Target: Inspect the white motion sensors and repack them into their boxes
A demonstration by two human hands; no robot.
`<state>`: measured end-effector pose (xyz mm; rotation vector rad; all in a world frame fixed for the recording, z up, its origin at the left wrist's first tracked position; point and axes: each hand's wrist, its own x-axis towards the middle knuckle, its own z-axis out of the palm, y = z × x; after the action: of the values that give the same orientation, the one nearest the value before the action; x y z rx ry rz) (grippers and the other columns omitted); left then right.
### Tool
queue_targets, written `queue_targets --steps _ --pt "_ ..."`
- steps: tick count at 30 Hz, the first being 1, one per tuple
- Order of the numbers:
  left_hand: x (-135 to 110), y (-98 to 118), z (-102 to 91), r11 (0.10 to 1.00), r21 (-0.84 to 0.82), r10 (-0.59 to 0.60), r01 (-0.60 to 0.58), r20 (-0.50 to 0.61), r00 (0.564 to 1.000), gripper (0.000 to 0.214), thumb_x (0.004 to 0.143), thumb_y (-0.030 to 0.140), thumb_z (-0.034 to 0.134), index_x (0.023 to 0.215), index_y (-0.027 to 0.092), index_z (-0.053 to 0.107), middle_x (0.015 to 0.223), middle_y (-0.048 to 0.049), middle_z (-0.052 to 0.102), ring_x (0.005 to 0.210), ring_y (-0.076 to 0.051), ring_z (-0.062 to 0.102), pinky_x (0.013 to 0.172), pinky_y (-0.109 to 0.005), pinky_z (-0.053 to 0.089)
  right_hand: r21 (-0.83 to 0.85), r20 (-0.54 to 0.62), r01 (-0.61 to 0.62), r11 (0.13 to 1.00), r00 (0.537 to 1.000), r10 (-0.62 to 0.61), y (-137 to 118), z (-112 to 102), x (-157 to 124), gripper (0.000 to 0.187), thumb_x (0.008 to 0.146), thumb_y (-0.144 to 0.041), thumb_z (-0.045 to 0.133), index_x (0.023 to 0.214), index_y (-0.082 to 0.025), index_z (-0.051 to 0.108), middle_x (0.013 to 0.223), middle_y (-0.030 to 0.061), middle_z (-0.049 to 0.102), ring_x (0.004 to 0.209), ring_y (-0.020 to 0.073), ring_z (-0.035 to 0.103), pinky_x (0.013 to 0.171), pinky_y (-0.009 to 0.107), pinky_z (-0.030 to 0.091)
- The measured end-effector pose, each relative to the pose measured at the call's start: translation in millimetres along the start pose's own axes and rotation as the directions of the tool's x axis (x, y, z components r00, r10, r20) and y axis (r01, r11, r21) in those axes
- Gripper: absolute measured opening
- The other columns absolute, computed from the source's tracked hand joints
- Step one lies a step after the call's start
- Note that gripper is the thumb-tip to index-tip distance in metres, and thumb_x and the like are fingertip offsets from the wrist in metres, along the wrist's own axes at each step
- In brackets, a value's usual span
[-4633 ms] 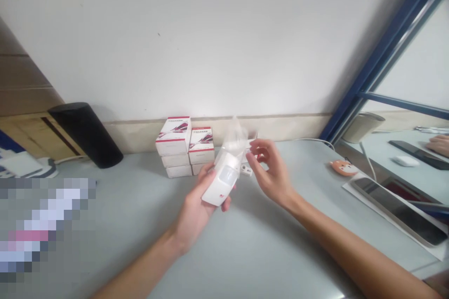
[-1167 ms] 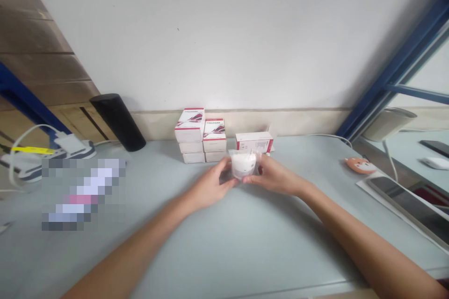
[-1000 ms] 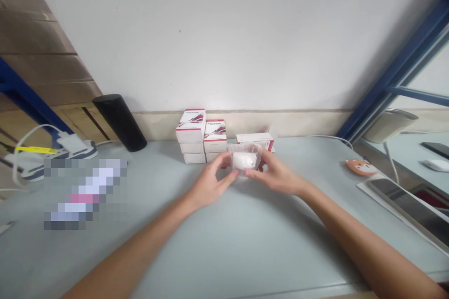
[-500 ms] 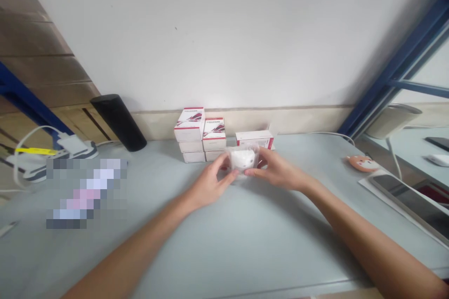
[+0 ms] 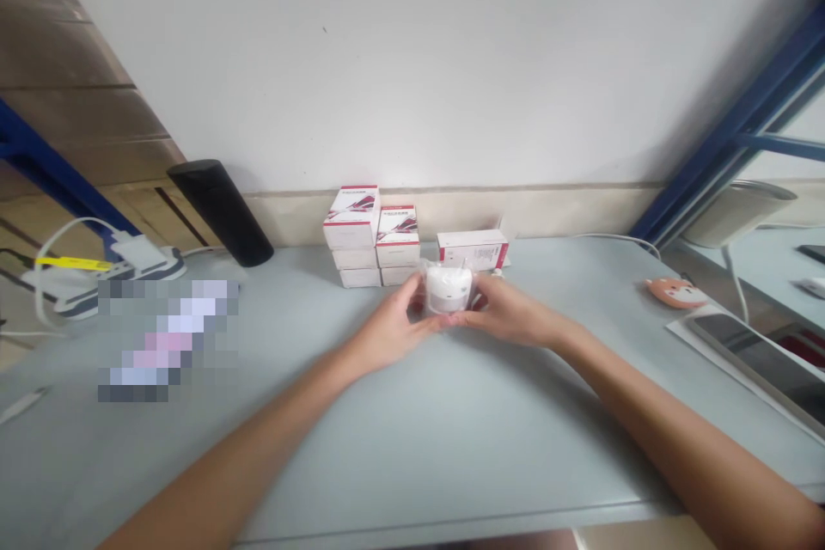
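Between my two hands is a small white plastic device (image 5: pixel 448 285) in a clear plastic bag; its exact kind I cannot make out. My left hand (image 5: pixel 393 318) grips it from the left, the thumb along the lower front. From the other side my right hand (image 5: pixel 512 309) closes on it, its thumb meeting the left one at the bottom. Just behind lies a white and red carton (image 5: pixel 473 247) on its side, a flap standing up at its right end. Several more white cartons with red trim (image 5: pixel 354 232) are stacked to the left.
A black cylinder (image 5: pixel 223 210) leans at the back left, beside a power strip (image 5: pixel 119 279) with a white plug and cable. A blurred-out object (image 5: pixel 168 339) lies on the grey table (image 5: pixel 400 447). On the right are an orange animal-faced item (image 5: pixel 676 292) and a dark flat device (image 5: pixel 760 361).
The bagged white device has turned in my hands, so a rounded, ribbed lower face now shows. My thumbs have come together beneath it. The whole view has shifted slightly.
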<state>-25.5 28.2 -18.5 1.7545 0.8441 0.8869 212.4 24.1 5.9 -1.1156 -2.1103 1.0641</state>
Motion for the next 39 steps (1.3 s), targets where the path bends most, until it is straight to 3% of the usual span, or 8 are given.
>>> queue_targets --steps 7,12,17,23,29,35,37,39 --pt "3 -4 1.9 0.996 -0.068 -0.071 0.064 -0.111 0.991 0.054 0.083 0.050 0.083 0.126 0.022 0.067 0.126 -0.0108 0.074 0.115 -0.032 0.069 0.099 -0.045 0.054 -0.088 -0.030 0.070 0.994 0.997 -0.073 -1 11 -3 0.061 0.083 -0.046 0.083 0.136 -0.029 0.058 0.128 0.0079 0.067 0.111 0.0296 0.062 0.093 0.043 0.052" --pt "4 14 -3.6 0.924 -0.373 -0.177 0.082 -0.229 0.957 0.054 0.087 0.051 0.081 0.127 0.018 0.066 0.133 -0.0142 0.072 0.126 -0.035 0.065 0.105 -0.046 0.051 0.031 -0.084 0.057 0.998 0.995 -0.054 -2 14 0 0.045 0.094 -0.047 0.070 0.133 -0.027 0.059 0.099 0.0033 0.068 0.085 0.0212 0.062 0.079 0.037 0.053" --pt "2 39 -8.9 0.814 -0.580 -0.137 -0.037 -0.252 0.958 0.051 0.092 0.041 0.078 0.137 0.021 0.063 0.143 -0.0120 0.067 0.137 -0.033 0.059 0.113 -0.047 0.048 0.187 -0.232 0.128 0.974 0.969 -0.083 -21 3 -4 0.043 0.098 -0.045 0.065 0.138 -0.030 0.058 0.082 -0.0017 0.054 0.074 0.0172 0.057 0.074 0.034 0.051" --pt "3 47 -11.9 0.712 -0.702 -0.221 -0.020 -0.251 0.942 0.045 0.096 0.041 0.072 0.138 0.026 0.064 0.154 -0.0074 0.059 0.144 -0.030 0.052 0.112 -0.043 0.052 0.368 -0.467 0.165 0.915 0.884 0.029 -34 -9 -7 0.031 0.097 -0.049 0.065 0.121 -0.029 0.061 0.081 -0.0022 0.054 0.072 0.0159 0.055 0.072 0.033 0.050" --pt "4 42 -8.5 0.673 -0.737 -0.278 0.070 -0.164 0.947 0.041 0.097 0.042 0.071 0.134 0.025 0.066 0.153 -0.0068 0.060 0.145 -0.029 0.052 0.111 -0.041 0.054 0.364 -0.274 0.078 0.928 0.961 0.026 -26 6 1 0.032 0.096 -0.049 0.066 0.114 -0.023 0.061 0.098 0.0035 0.064 0.078 0.0167 0.064 0.069 0.033 0.052" --pt "4 44 -9.9 0.684 -0.730 -0.245 -0.003 -0.233 0.941 0.046 0.096 0.035 0.073 0.140 0.026 0.063 0.152 -0.0070 0.061 0.145 -0.030 0.052 0.110 -0.043 0.055 0.422 -0.391 0.025 0.906 0.907 0.157 -23 -6 0 0.028 0.098 -0.048 0.063 0.111 -0.024 0.065 0.093 0.0027 0.067 0.077 0.0167 0.064 0.072 0.034 0.054" --pt "3 42 -11.2 0.703 -0.710 -0.212 -0.027 -0.245 0.946 0.047 0.096 0.036 0.072 0.141 0.027 0.062 0.151 -0.0068 0.062 0.145 -0.030 0.052 0.112 -0.044 0.054 0.493 -0.384 0.043 0.869 0.907 0.173 -22 -8 -2 0.040 0.100 -0.059 0.056 0.121 -0.026 0.063 0.110 0.0068 0.068 0.087 0.0196 0.068 0.076 0.036 0.058" --pt "3 41 -10.8 0.729 -0.683 -0.177 -0.041 -0.246 0.953 0.047 0.096 0.035 0.073 0.141 0.028 0.062 0.149 -0.0067 0.063 0.145 -0.030 0.052 0.113 -0.046 0.052 0.578 -0.281 0.038 0.815 0.947 0.155 -22 -4 -3 0.057 0.098 -0.070 0.051 0.141 -0.031 0.052 0.129 0.0107 0.064 0.100 0.0235 0.071 0.082 0.040 0.062"
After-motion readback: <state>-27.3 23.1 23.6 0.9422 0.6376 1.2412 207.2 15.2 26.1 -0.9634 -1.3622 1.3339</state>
